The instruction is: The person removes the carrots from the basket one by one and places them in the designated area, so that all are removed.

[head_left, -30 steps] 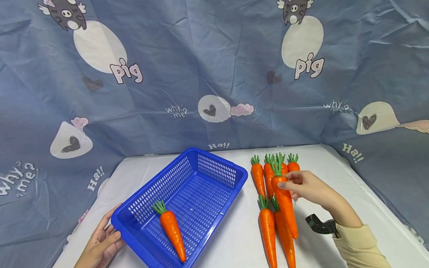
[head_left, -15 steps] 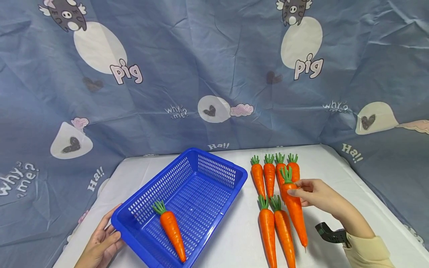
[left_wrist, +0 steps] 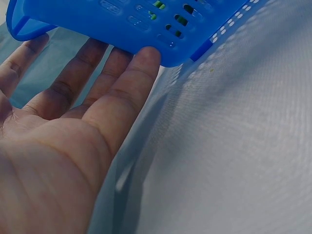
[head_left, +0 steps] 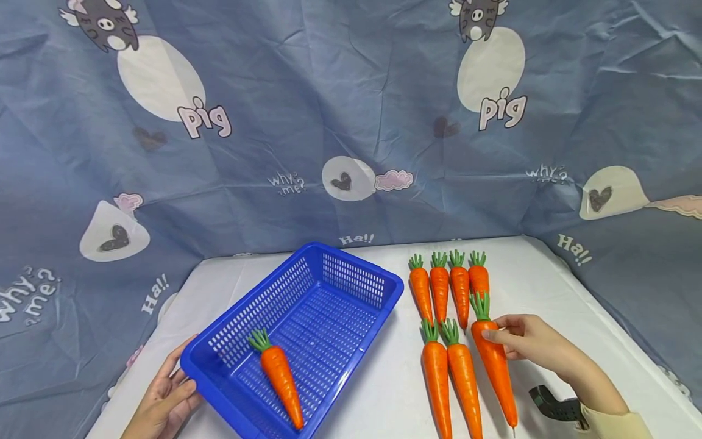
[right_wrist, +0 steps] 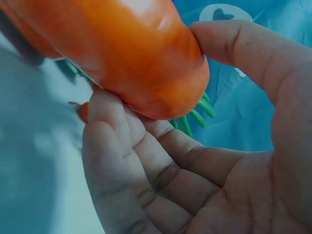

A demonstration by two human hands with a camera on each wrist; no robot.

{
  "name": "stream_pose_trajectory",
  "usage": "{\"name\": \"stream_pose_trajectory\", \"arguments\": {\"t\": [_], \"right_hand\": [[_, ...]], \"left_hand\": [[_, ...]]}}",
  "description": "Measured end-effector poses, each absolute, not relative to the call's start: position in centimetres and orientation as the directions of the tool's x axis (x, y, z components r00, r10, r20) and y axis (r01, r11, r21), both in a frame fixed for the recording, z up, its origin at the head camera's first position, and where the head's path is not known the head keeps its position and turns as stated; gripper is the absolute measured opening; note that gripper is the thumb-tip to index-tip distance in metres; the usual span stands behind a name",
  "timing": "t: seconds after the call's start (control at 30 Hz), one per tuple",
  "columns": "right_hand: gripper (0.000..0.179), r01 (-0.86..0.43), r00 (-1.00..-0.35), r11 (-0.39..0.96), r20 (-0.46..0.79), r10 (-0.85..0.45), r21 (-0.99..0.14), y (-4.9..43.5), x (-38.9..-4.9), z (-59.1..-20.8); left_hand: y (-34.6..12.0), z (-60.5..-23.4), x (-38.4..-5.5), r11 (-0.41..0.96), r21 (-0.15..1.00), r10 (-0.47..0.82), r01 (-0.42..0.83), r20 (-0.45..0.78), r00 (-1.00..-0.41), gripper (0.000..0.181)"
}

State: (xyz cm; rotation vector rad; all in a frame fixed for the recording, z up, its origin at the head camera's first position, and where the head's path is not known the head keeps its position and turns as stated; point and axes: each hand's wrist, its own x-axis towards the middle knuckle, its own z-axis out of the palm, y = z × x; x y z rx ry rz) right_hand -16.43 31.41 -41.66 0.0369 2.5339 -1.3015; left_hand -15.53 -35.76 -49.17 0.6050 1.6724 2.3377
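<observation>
My right hand (head_left: pixel 529 341) pinches an orange carrot (head_left: pixel 496 366) near its green top, thumb on one side and fingers on the other. In the right wrist view the thumb and fingertips press against the thick end of the carrot (right_wrist: pixel 146 58). This carrot lines up beside two others (head_left: pixel 437 378) in the front row; whether it touches the cloth I cannot tell. At the near left corner of a blue slotted basket (head_left: pixel 323 329), my left hand (head_left: pixel 167 393) rests its extended fingers and thumb against the outside. One carrot (head_left: pixel 281 378) lies slanted inside the basket.
Behind the front carrots, a row of several carrots (head_left: pixel 440 286) lies with the green tops pointing away. White cloth (head_left: pixel 378 384) covers the table. A blue-grey printed curtain (head_left: pixel 351 122) encloses the back and sides.
My right hand has moved the carrot right and toward me, from above the other carrots to the right of the front row. My left hand and the basket stay put.
</observation>
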Motion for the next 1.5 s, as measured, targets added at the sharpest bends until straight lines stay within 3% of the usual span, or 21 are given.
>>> {"name": "stream_pose_trajectory", "arguments": {"t": [0.33,1.5], "right_hand": [[0.054,0.185,-0.937,0.581,-0.320,-0.138,-0.793,32.1,-15.3,-43.4],[0.048,0.237,-0.925,0.617,-0.369,-0.094,-0.750,31.3,-15.8,-45.3]], "left_hand": [[-35.8,-49.2,-15.7,-0.417,0.905,0.445,0.086,0.286,-0.849,0.070],[-35.9,-49.3,-15.7,-0.403,0.913,0.441,0.071,0.262,-0.858,0.070]]}}
